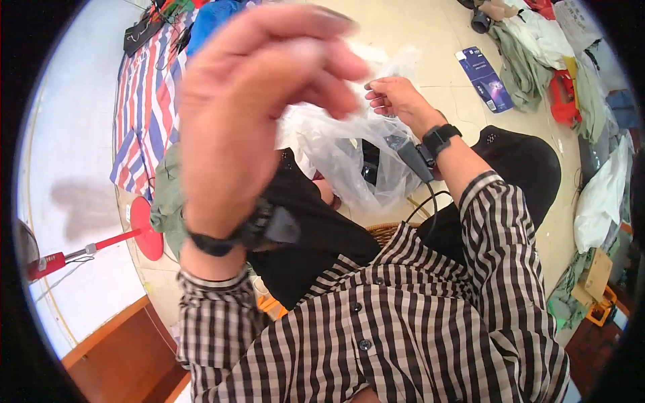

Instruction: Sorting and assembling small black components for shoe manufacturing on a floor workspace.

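My left hand (262, 101) is raised close to the camera, large and blurred, with its fingers loosely bent and apart. Nothing shows between them. Farther off, my right hand (400, 101) has its fingers curled in and the thumb pressed toward them. Whatever those fingertips hold, if anything, cannot be made out. Thin translucent plastic bags (336, 144) lie bunched between my knees, just below and beside the right hand. A dark object (370, 161) shows through the plastic. Each wrist wears a black strap, and a small black device (415, 161) with a cable hangs by the right one.
A striped woven bag (151, 101) stands at the left, near a red round-based stand (144, 228). A blue-purple box (484, 79) lies on the tiled floor at the far right. Clothes (521, 67), a red item (563, 97) and white plastic (601, 201) line the right side.
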Demonstrator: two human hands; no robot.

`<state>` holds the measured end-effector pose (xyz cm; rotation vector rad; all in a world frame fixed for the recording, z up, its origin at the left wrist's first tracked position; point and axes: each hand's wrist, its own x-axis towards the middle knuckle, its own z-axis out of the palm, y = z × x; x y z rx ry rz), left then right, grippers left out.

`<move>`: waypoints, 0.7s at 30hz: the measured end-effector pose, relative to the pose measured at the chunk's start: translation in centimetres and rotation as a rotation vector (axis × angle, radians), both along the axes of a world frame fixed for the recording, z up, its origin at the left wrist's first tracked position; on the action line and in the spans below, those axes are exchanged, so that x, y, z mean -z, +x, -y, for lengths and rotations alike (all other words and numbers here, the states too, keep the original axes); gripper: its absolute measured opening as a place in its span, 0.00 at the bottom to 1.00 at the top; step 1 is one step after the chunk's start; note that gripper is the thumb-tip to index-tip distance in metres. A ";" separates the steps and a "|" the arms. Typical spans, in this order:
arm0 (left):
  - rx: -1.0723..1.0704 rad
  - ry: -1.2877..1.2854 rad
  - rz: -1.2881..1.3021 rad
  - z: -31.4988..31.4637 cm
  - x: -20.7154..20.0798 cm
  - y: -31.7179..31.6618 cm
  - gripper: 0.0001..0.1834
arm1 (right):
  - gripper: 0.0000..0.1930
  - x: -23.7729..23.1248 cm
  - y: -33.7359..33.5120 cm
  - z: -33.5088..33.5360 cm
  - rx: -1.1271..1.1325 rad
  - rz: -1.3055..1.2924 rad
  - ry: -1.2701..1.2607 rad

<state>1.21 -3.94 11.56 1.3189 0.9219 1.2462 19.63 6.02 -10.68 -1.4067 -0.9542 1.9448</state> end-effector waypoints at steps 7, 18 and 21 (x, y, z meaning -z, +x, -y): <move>0.091 -0.227 -0.023 -2.1 8.0 3.3 0.09 | 0.05 7.2 3.9 -1.1 0.113 0.228 -0.121; -0.099 -0.476 0.098 -3.9 8.3 -0.1 0.10 | 0.10 16.5 3.5 -2.7 0.136 0.386 -0.099; -0.143 -0.506 0.120 -3.7 7.4 -0.1 0.10 | 0.11 22.4 3.1 -2.6 -0.009 0.444 0.064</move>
